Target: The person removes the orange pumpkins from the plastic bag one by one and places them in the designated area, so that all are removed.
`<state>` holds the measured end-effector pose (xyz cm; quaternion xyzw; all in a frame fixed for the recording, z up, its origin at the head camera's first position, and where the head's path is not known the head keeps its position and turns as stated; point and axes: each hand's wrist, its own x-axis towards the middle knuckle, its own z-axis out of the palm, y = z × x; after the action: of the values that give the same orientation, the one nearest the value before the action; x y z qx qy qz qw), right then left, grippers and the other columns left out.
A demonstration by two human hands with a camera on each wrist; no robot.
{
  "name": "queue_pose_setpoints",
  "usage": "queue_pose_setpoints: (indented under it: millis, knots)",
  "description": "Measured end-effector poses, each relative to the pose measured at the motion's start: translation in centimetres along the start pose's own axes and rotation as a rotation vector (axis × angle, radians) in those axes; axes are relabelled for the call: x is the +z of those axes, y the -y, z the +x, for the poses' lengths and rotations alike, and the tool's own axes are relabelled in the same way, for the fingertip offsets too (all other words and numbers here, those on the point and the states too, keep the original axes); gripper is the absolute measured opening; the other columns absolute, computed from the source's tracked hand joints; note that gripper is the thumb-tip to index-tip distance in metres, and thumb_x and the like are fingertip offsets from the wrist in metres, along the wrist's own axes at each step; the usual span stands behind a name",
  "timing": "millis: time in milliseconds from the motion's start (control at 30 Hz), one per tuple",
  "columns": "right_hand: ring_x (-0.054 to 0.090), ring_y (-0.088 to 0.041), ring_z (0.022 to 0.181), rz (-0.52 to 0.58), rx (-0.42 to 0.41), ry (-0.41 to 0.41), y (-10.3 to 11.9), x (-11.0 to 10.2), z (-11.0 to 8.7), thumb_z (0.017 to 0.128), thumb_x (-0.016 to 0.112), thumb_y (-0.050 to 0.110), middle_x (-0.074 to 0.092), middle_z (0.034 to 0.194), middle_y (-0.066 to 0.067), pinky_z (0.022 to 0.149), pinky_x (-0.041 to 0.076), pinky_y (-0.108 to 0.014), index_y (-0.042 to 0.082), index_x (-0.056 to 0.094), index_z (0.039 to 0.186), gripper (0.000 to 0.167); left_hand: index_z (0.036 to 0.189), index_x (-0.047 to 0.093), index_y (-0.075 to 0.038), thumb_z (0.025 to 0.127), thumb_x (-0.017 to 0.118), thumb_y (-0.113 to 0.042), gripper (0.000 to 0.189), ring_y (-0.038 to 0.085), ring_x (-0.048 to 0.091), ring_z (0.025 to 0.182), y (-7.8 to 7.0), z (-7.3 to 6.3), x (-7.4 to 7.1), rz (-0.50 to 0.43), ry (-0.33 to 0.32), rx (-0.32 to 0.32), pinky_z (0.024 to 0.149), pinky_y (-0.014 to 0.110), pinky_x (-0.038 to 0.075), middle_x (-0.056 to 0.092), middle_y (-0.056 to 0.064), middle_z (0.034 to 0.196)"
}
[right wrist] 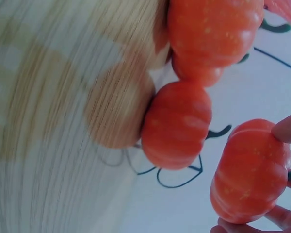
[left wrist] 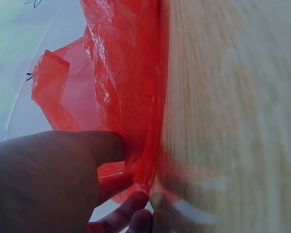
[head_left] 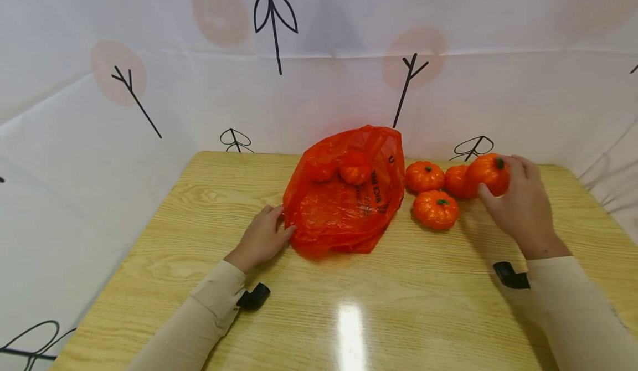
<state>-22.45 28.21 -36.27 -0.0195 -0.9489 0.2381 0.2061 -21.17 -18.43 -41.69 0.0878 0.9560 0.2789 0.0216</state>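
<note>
A red plastic bag (head_left: 329, 205) lies on the table with its mouth facing the head camera and two small pumpkins inside, one of them a clear orange pumpkin (head_left: 355, 169). My left hand (head_left: 261, 238) pinches the bag's left rim between thumb and fingers; the left wrist view shows the thin red film (left wrist: 131, 87) at the fingertips. On the right, my right hand (head_left: 523, 207) grips an orange pumpkin (right wrist: 252, 172) with a green stem, raised off the table. Just below and left of it rest three more pumpkins, including the nearest one (head_left: 436, 210).
The wooden table (head_left: 423, 293) carries everything, and a bright reflection shows near its front. Behind it hangs a white cloth (head_left: 329, 94) printed with plants. Black wrist devices (head_left: 255, 297) sit by both sleeves.
</note>
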Motion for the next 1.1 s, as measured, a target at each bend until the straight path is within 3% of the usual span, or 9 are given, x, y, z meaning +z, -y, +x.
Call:
queue_pose_setpoints:
  millis: [333, 1100]
  knots:
    - [0.038, -0.064, 0.114, -0.034, 0.075, 0.038, -1.6, -0.6, 0.4, 0.095, 0.057, 0.026, 0.025, 0.148, -0.038, 0.097, 0.033, -0.075, -0.007, 0.031, 0.148, 0.068, 0.134, 0.058, -0.009, 0.095, 0.067, -0.033, 0.046, 0.028, 0.057, 0.107, -0.1, 0.0, -0.1, 0.004, 0.004, -0.003, 0.096, 0.044, 0.05, 0.058, 0.01, 0.116]
    - [0.042, -0.066, 0.101, -0.132, 0.204, 0.229, -3.9, -1.0, 0.4, 0.097, 0.052, 0.033, 0.02, 0.143, -0.048, 0.086, 0.039, -0.074, -0.014, 0.022, 0.146, 0.073, 0.132, 0.059, -0.008, 0.094, 0.068, -0.032, 0.046, 0.029, 0.057, 0.107, -0.3, 0.0, -0.1, 0.008, -0.001, -0.002, 0.097, 0.044, 0.05, 0.059, 0.011, 0.116]
